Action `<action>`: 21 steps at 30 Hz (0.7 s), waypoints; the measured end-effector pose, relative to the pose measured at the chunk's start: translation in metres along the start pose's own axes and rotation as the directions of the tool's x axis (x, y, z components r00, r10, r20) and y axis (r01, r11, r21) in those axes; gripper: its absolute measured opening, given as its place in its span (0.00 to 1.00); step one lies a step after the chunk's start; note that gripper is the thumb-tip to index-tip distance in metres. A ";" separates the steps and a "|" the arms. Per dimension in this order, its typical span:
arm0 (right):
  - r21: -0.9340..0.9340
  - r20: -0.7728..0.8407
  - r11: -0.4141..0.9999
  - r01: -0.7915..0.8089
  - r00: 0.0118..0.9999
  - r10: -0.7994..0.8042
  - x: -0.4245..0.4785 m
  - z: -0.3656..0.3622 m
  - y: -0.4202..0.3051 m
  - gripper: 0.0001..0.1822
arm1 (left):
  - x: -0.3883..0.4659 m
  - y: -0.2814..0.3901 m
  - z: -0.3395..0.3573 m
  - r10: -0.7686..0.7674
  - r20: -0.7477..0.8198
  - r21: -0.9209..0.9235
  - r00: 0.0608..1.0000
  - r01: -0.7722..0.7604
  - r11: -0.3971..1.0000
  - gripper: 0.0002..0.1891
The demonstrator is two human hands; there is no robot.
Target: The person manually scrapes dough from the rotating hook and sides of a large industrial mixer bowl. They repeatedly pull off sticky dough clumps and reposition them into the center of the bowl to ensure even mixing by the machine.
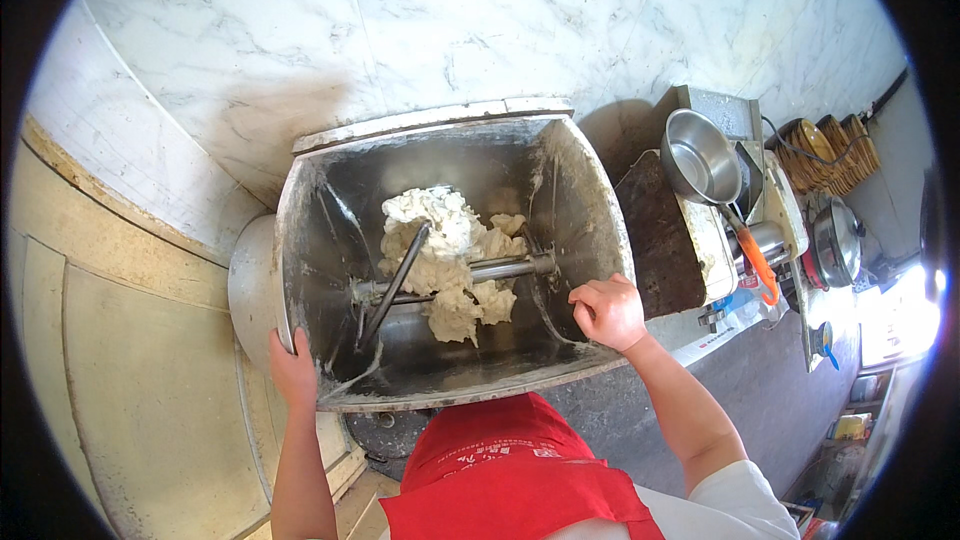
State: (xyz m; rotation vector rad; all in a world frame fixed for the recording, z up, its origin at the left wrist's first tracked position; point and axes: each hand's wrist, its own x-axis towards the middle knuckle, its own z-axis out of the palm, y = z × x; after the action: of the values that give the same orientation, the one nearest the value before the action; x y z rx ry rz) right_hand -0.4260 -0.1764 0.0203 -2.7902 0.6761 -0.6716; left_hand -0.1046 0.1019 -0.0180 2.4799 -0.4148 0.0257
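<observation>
A metal trough of a dough mixer (480,382), its walls crusted with dried flour, stands before me. Rough lumps of pale dough (450,240) hang about the mixer's steel shaft and bars (510,268) in the middle. My left hand (294,367) grips the trough's left rim near its front corner, thumb on the inner side. My right hand (611,311) is curled over the right rim close to the front corner; its fingers are bent inward above the trough.
A steel saucepan with an orange handle (701,157) lies on equipment at the right. Beyond it are a lidded pot (836,244) and wooden items (814,154). A marbled wall (480,22) rises behind the trough, and a cream panel (150,360) stands at left.
</observation>
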 end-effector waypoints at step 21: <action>0.004 -0.010 1.000 -0.008 1.000 0.009 0.002 -0.002 -0.002 0.05 | -0.002 0.009 -0.004 -0.005 0.000 -0.009 1.000 0.005 1.000 0.16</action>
State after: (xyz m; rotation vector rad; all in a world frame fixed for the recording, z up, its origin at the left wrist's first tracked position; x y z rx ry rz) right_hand -0.4248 -0.1756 0.0231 -2.7802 0.6872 -0.6853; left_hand -0.1091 0.0985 -0.0098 2.4722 -0.4081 0.0215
